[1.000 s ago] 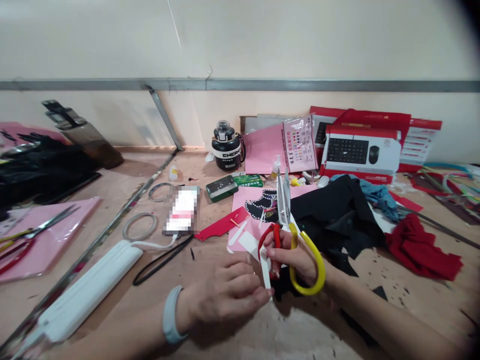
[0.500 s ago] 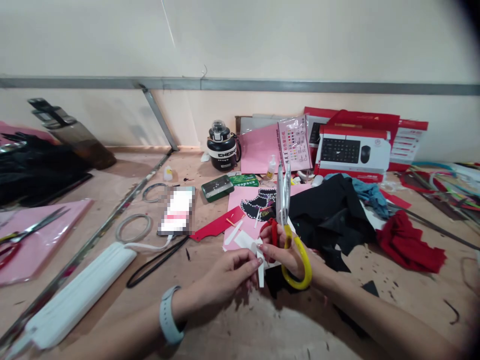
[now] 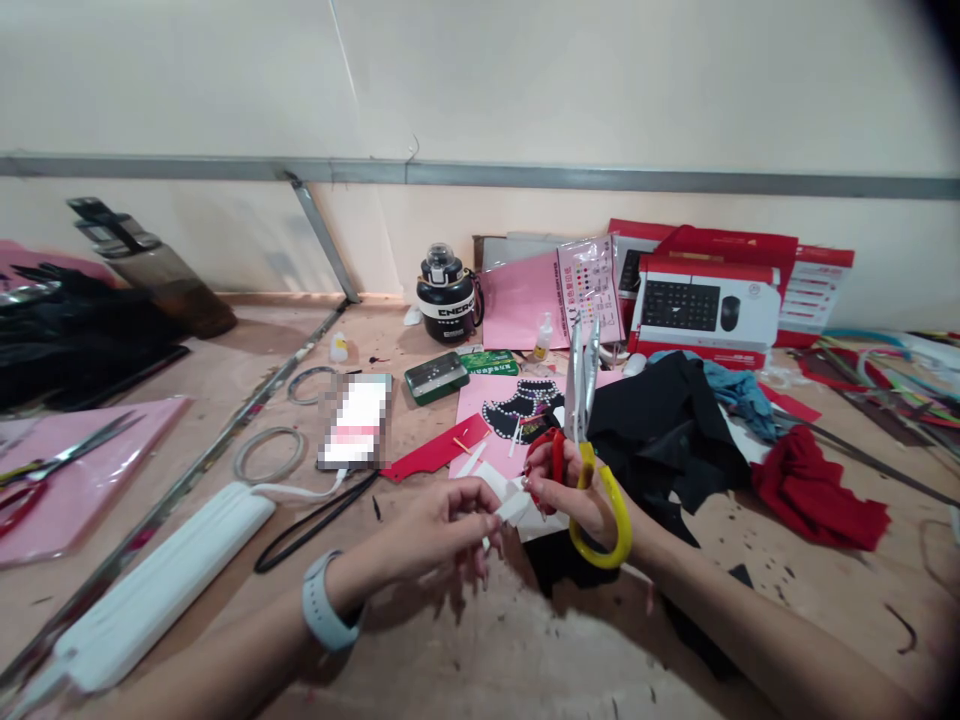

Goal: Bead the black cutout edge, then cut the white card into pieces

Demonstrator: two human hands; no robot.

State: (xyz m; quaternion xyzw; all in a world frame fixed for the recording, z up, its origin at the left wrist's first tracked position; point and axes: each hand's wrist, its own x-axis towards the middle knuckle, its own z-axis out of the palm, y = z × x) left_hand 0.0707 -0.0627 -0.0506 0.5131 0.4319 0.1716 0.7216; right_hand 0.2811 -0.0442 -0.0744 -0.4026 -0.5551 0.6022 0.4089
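My left hand pinches a small white paper strip between thumb and fingers. Close by on the right, my right hand holds a pair of scissors with one yellow and one red handle, its blades pointing up and away from me, slightly apart. The right fingertips are near the strip's other end; whether they grip it I cannot tell. Beyond the hands, a black beaded piece lies on pink paper. A red strip and white paper scraps lie beside it.
To the left are a phone and a white power strip. Black cloth and red cloth lie on the right. A black bottle and keyboard boxes stand at the back. Other scissors rest far left.
My left hand has drawn slightly left, and the white strip now slants between the hands instead of hanging down. My right hand and the scissors have shifted a little right.
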